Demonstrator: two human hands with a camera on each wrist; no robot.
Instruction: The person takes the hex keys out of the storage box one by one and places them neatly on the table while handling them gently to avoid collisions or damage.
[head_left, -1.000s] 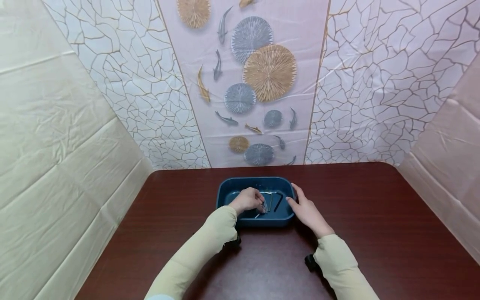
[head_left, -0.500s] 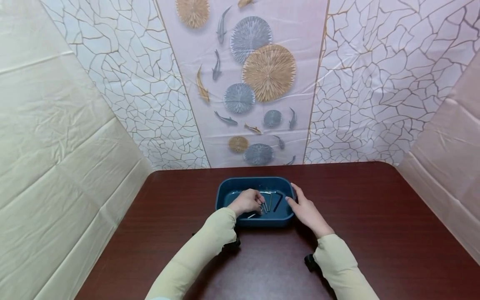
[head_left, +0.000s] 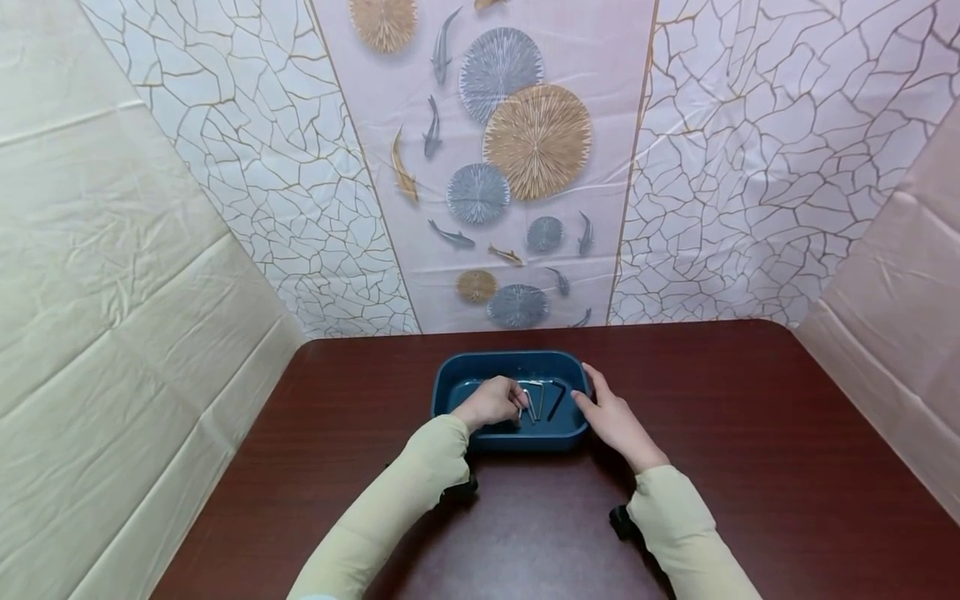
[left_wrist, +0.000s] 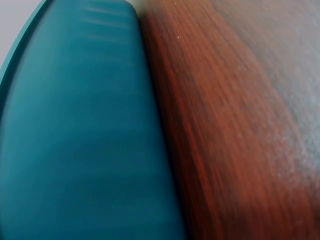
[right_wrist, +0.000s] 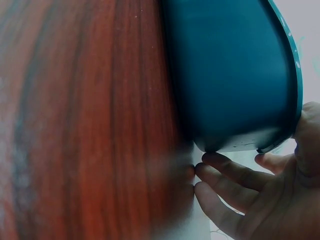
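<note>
A blue rectangular tray [head_left: 531,445] holds several L-shaped hex keys. My left hand [head_left: 492,402] reaches over its near left side, and its fingertips pinch a small silver hex key [head_left: 521,412], mostly hidden by the fingers. Just right of those fingers lie another silver hex key [head_left: 530,407] and a brassy-looking hex key [head_left: 541,402]. A black hex key [head_left: 556,402] is closest to the tray's right end. That end is gripped by my right hand [head_left: 617,423], thumb over the rim and fingers along the outer wall. The left wrist view shows only tray wall and tabletop.
The tray stands on a dark red wooden table [head_left: 360,383], near its back edge. Behind it hangs a patterned cloth [head_left: 555,250]. Plain cream cloth [head_left: 150,400] flanks the table on the left, and pinkish cloth [head_left: 885,333] on the right.
A small silver hex key lying under my left hand has been lifted to a steeper angle at the fingertips. My right hand has stayed on the tray's right end.
</note>
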